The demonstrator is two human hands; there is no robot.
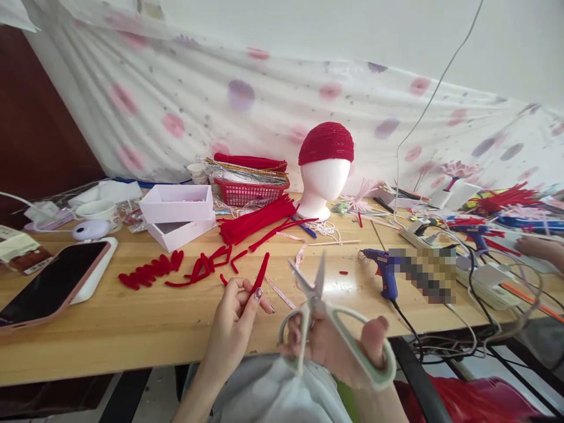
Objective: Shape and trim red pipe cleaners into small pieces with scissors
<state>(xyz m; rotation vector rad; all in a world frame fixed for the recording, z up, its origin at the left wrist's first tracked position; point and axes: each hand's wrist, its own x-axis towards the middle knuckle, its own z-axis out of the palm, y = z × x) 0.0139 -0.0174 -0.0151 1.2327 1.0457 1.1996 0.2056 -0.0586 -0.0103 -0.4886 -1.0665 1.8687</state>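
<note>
My left hand [240, 317] pinches a short red pipe cleaner [262, 275] that points up and tapers at its tip. To its right, my right hand [330, 343] has its fingers through the handles of white-green scissors [315, 294]; their blades are spread apart, a little away from the pipe cleaner. On the table left of my hands lie bent red pipe cleaner pieces [205, 267] and a row of plump red pieces [152, 270]. A bundle of long red pipe cleaners [259, 220] rests behind them.
A white foam head [321, 182] wears a red wrapped cap [326, 144]. Left are white boxes [176, 202], a red basket [253, 192] and a phone [57, 282]. Right are a blue glue gun [385, 273], power strips [482, 288] with tangled cables, and another person's hand [540, 249].
</note>
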